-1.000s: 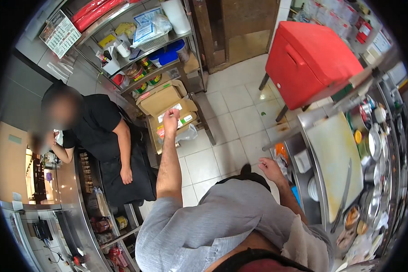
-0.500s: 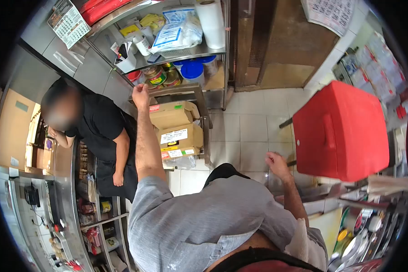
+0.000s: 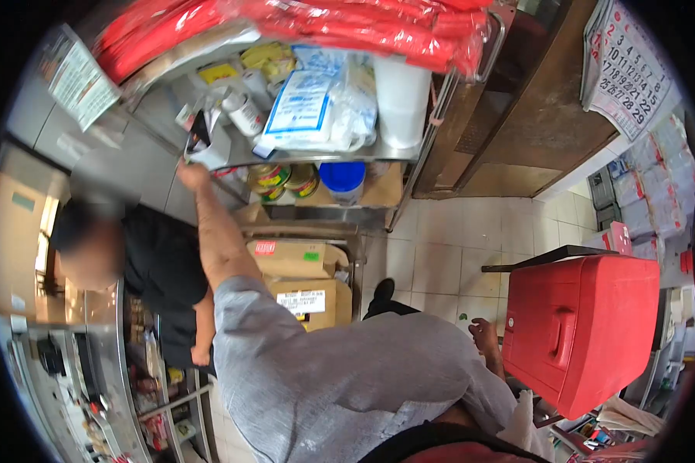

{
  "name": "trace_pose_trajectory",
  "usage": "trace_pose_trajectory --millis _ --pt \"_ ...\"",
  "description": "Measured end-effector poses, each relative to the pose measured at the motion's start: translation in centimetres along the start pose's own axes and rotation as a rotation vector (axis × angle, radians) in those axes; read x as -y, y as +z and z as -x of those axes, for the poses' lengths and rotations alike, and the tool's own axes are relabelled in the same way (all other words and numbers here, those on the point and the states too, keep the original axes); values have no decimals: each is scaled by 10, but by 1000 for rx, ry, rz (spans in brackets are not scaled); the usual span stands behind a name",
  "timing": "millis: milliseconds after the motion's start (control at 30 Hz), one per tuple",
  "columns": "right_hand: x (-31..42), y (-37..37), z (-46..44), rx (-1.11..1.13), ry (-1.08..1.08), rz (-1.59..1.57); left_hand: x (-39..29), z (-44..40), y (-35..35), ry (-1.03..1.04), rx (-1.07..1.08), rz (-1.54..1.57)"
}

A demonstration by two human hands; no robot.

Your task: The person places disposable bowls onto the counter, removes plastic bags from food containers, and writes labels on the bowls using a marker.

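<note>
My left hand (image 3: 194, 175) is raised to the shelf, at the lower corner of a small white bin (image 3: 213, 150) that has dark and white items standing in it. Its fingertips are too small and partly hidden to show whether they grip the bin. My right hand (image 3: 484, 337) hangs low beside the red cooler box (image 3: 567, 332), fingers loosely bent and apart, holding nothing. Next to the bin on the shelf are a white bottle (image 3: 243, 116) and a blue-and-white plastic packet (image 3: 300, 104).
Red plastic-wrapped packs (image 3: 347, 27) lie on the top shelf. Below are cans (image 3: 269, 179), a blue-lidded tub (image 3: 341, 177) and open cardboard boxes (image 3: 297, 258). A person in black (image 3: 158, 262) stands close on the left. A wooden door (image 3: 533, 116) is behind.
I have come closer to the shelf, and my view has shifted. My left hand has moved from in front of the cans to the white bin. My right hand is now lower, beside the cooler.
</note>
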State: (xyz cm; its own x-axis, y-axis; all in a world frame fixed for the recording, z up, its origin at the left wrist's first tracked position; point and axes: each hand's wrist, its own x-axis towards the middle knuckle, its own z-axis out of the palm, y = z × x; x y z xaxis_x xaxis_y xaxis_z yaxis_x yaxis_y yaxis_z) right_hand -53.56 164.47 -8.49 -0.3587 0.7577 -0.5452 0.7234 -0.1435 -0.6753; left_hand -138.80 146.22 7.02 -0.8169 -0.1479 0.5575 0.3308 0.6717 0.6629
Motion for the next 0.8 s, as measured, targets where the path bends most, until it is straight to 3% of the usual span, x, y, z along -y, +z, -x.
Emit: trace_pose_trajectory --millis 33,67,133,167,200,233,267,300,333,400,433,633,800 --pt "1 -2 -9 -8 13 34 16 -15 11 16 39 17" --pt "-4 -8 -25 -41 34 7 34 -30 25 166 -36 -34" --pt "-16 -21 -50 -81 -278 311 67 -54 43 233 41 -48" --pt "-1 -24 -51 -108 -157 229 68 -51 42 288 46 -6" --pt "33 -32 -49 -141 -36 135 73 -63 40 142 253 133" --pt "60 -42 -51 -84 -23 274 76 -69 39 203 270 -116" --pt "99 -51 -43 -176 43 284 88 -79 42 249 408 -242" --pt "97 -54 -54 -210 -23 300 102 -94 54 352 432 -383" --pt "89 -56 -63 -238 -93 325 73 -82 35 225 421 -409" --pt "104 -59 -67 -231 -87 290 68 -82 34 301 384 -221" --pt "108 -57 -65 -265 -54 267 68 -88 30 305 487 -201" --pt "99 -38 -61 -120 32 268 39 -80 56 260 403 -436" --pt "73 -26 -45 -151 83 258 5 -60 94 342 341 -444"
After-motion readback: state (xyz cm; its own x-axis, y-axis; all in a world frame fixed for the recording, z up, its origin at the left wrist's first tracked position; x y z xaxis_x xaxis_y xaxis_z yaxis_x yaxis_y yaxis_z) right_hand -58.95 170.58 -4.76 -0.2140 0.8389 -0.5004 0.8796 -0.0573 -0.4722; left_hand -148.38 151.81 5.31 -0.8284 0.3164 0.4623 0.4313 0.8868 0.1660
